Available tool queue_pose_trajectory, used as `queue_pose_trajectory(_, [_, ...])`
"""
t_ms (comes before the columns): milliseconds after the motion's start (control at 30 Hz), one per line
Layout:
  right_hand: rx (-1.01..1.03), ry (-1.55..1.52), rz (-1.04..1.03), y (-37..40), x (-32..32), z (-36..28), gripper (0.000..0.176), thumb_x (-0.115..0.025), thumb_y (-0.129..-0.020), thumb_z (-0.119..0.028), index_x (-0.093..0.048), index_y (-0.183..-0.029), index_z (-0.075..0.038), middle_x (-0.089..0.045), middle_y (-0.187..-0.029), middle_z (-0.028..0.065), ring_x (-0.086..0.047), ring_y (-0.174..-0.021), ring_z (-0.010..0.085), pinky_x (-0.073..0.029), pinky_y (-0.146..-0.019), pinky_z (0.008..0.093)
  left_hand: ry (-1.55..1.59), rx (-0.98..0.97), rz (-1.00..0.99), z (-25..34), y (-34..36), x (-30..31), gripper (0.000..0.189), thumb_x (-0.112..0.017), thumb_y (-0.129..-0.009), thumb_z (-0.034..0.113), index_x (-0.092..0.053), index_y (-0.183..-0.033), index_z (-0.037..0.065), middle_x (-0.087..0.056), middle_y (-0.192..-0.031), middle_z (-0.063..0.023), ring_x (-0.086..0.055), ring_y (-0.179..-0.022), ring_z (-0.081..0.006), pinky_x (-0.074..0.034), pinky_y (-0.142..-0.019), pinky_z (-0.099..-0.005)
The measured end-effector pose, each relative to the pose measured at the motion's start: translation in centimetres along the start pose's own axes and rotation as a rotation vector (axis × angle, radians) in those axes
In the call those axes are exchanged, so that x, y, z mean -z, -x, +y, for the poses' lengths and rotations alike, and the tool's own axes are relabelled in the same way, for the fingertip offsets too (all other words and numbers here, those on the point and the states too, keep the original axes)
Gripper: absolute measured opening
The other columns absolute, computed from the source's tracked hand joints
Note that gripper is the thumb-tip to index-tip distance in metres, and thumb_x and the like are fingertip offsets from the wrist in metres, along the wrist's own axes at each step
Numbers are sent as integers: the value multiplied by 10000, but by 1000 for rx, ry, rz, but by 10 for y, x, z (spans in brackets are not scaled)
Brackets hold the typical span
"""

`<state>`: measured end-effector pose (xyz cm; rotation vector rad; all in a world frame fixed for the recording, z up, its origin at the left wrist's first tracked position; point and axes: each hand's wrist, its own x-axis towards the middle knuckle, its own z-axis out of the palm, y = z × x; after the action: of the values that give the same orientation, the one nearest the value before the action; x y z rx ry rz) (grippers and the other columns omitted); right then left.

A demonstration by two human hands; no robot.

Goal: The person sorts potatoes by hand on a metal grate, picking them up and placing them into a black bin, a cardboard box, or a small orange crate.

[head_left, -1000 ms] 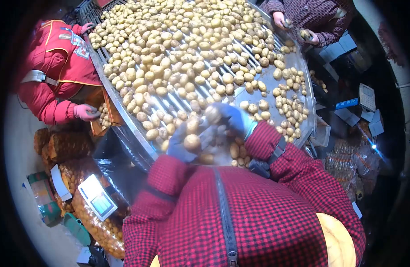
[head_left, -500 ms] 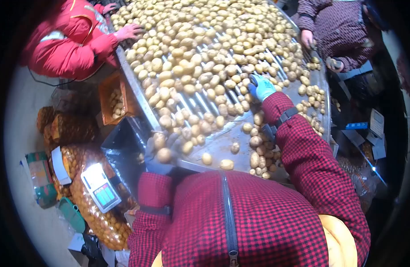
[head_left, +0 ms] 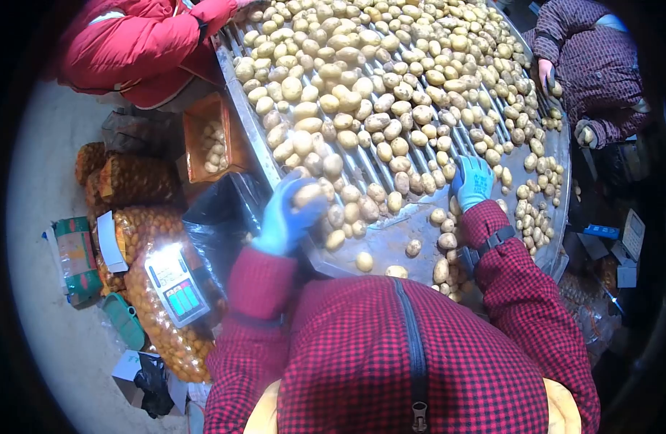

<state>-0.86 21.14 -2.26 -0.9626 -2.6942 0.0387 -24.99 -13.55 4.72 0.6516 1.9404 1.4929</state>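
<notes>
My left hand (head_left: 281, 219), in a light blue glove, is at the near left edge of the sorting table (head_left: 240, 103). Its fingers curve around a potato (head_left: 308, 194), with more potatoes just to its right. Farther right, my right hand (head_left: 473, 181), gloved in the same blue, lies palm down with fingers stretched out at the near end of the metal rollers (head_left: 383, 171). Several potatoes surround it, and I see none gripped in it. Loose potatoes (head_left: 413, 248) also rest on the smooth metal sheet nearest my body.
At upper left stands a person in a red jacket (head_left: 141, 50); another in a dark checked top (head_left: 590, 65) works at upper right. An orange crate (head_left: 208, 137), a black plastic bag (head_left: 221, 213), filled potato sacks (head_left: 141, 181) and a digital scale (head_left: 176, 286) are on my left.
My left hand, blurred near the table's corner before, now shows clearly around a potato. My right hand's fingers have spread flatter. The whole view has shifted, moving the table rightward.
</notes>
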Motion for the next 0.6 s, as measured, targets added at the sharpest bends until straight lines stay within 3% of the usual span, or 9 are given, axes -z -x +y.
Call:
queue_pose_trajectory(33, [-41, -14, 2, 4, -3, -1, 228, -520, -891, -176, -663, -1063, -133, -650, -1069, 103, -572, -1036, 336, -427, -908, 486, -233, -144, -43, 2, -13, -6, 496, -787, -804, 246, -640, -1230, 39, -482, -1412, -215, -578, -1193, -351, -476, -1005, -385])
queue_pose_trajectory(133, [-95, -93, 6, 15, -9, 6, 209, -519, -896, -143, -651, -1054, -104, -638, -1085, 138, -564, -1051, 360, -419, -940, 479, -609, -209, -203, 11, -31, -41, 456, -772, -813, 324, -663, -1222, 155, -394, -1497, -245, -520, -1279, -407, -454, -1040, -445])
queue_pose_trajectory(167, [-84, -118, 11, 17, -6, 7, 202, -524, -894, -142, -650, -1045, -95, -639, -1086, 145, -569, -1052, 366, -423, -943, 476, -729, -111, -199, 16, -37, -52, 484, -752, -801, 411, -665, -1222, 189, -361, -1519, -243, -516, -1266, -444, -449, -1042, -471])
queue_pose_trajectory(267, [-83, -135, 21, 21, -5, 12, 199, -521, -903, -136, -637, -1055, -82, -628, -1100, 154, -558, -1059, 375, -419, -957, 476, -757, 21, -155, 28, -54, -65, 515, -739, -798, 426, -637, -1252, 206, -302, -1535, -276, -539, -1235, -439, -470, -1007, -482])
queue_pose_trajectory(467, [-131, -156, 27, 20, 4, -1, 180, -533, -899, -138, -630, -1042, -89, -619, -1095, 138, -537, -1075, 367, -401, -976, 475, -985, -107, -76, 30, -88, -89, 509, -741, -792, 421, -633, -1238, 202, -376, -1466, -290, -589, -1138, -423, -501, -917, -516])
queue_pose_trajectory(600, [-110, -174, 37, 19, 4, 0, 175, -537, -896, -134, -642, -1028, -86, -630, -1066, 140, -543, -1067, 368, -396, -984, 482, -1027, -105, -3, 29, -80, -91, 472, -702, -813, 453, -646, -1175, 156, -488, -1323, -269, -632, -1041, -398, -519, -873, -498])
